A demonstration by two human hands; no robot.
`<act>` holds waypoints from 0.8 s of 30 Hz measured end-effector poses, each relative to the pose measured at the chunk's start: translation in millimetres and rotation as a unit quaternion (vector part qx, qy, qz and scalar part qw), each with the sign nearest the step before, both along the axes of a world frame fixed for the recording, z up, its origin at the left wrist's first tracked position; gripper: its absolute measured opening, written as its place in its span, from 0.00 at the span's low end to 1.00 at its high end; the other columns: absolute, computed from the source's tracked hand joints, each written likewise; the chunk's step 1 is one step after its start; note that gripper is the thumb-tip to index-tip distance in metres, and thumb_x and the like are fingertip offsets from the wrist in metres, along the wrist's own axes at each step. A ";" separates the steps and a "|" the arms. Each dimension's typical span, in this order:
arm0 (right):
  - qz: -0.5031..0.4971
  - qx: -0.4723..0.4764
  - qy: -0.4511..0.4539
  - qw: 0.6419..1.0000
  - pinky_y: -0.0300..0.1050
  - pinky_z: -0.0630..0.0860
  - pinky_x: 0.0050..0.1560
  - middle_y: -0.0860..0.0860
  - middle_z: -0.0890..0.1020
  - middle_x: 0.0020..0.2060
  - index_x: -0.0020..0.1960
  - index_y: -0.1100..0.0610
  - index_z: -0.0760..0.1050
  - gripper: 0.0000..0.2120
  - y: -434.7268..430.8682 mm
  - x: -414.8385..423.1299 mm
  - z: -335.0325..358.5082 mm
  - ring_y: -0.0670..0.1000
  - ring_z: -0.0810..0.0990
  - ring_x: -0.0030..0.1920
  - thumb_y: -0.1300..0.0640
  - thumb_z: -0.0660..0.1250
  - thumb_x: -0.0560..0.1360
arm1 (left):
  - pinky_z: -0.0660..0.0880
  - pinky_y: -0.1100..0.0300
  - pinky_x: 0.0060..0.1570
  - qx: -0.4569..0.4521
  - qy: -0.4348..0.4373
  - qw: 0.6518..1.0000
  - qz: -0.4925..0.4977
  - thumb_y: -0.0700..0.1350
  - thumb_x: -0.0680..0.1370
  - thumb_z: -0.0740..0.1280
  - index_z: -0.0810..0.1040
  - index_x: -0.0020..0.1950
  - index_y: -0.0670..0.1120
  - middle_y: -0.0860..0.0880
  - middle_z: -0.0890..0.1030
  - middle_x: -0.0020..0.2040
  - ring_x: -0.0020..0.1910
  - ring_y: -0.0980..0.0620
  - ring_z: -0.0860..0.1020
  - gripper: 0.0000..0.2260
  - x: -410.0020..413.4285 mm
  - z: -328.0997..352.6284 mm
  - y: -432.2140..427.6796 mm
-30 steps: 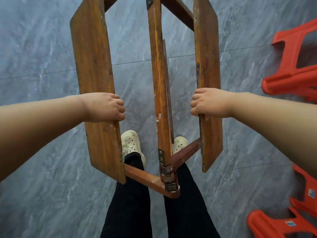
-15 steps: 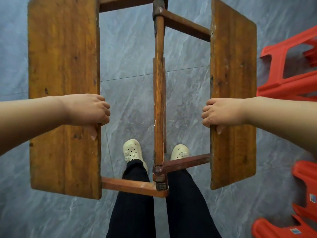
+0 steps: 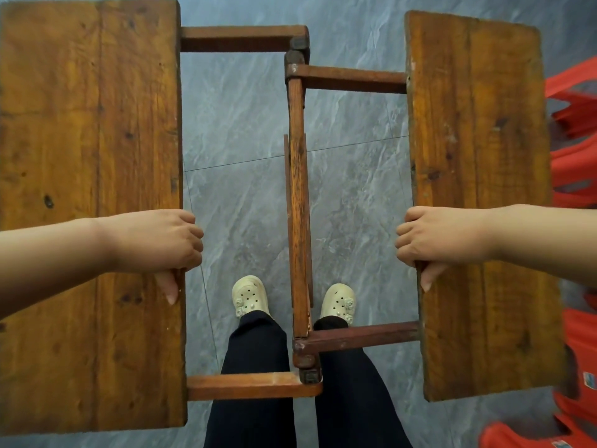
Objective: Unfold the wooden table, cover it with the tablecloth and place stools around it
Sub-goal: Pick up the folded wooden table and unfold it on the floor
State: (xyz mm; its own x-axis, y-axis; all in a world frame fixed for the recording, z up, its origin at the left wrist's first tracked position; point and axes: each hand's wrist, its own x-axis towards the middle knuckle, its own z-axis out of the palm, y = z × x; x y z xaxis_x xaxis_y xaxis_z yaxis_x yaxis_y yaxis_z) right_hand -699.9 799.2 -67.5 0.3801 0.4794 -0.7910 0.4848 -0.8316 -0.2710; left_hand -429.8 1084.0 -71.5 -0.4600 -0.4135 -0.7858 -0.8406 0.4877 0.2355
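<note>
Left hand (image 3: pixel 155 242) clamps the inner edge of the left leaf (image 3: pixel 90 205), thumb on top. Right hand (image 3: pixel 442 240) likewise grips the right leaf (image 3: pixel 478 202). Wooden table (image 3: pixel 298 221): worn, knotty amber boards filling both sides of frame, joined by darker cross rails above grey floor (image 3: pixel 245 189). Red stools (image 3: pixel 575 176) at right edge.
</note>
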 end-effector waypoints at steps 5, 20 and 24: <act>0.006 0.002 -0.014 1.000 0.41 0.56 0.50 0.42 0.74 0.52 0.54 0.49 0.73 0.25 -2.3 4.3 3.6 0.45 0.70 0.55 0.30 0.53 0.73 | 0.57 0.62 0.47 -0.013 0.026 1.000 -0.001 0.75 0.67 0.41 0.72 0.48 0.52 0.58 0.68 0.44 0.45 0.56 0.64 0.34 -0.9 0.3 1.7; -0.004 0.015 -0.002 1.000 0.44 0.59 0.52 0.44 0.76 0.52 0.55 0.50 0.74 0.27 1.6 5.1 4.5 0.47 0.71 0.55 0.30 0.52 0.73 | 0.56 0.61 0.46 0.028 -0.001 0.999 0.017 0.72 0.72 0.49 0.75 0.51 0.48 0.54 0.70 0.45 0.44 0.54 0.66 0.31 -4.2 13.1 -2.2; -0.002 0.031 -0.023 0.999 0.42 0.55 0.48 0.43 0.76 0.51 0.54 0.49 0.74 0.28 6.8 8.3 4.4 0.45 0.70 0.53 0.29 0.51 0.73 | 0.55 0.62 0.43 0.030 -0.001 0.999 0.027 0.71 0.73 0.51 0.75 0.52 0.48 0.55 0.70 0.45 0.44 0.54 0.65 0.29 -8.6 16.0 -3.1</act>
State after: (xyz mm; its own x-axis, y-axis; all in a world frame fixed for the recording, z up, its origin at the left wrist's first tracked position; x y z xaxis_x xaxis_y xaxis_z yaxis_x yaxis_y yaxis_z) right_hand -691.6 806.0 -63.1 0.4167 0.5259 -0.7415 0.4948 -0.8155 -0.3004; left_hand -438.3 1080.9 -55.5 -0.4370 -0.3890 -0.8110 -0.8656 0.4268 0.2617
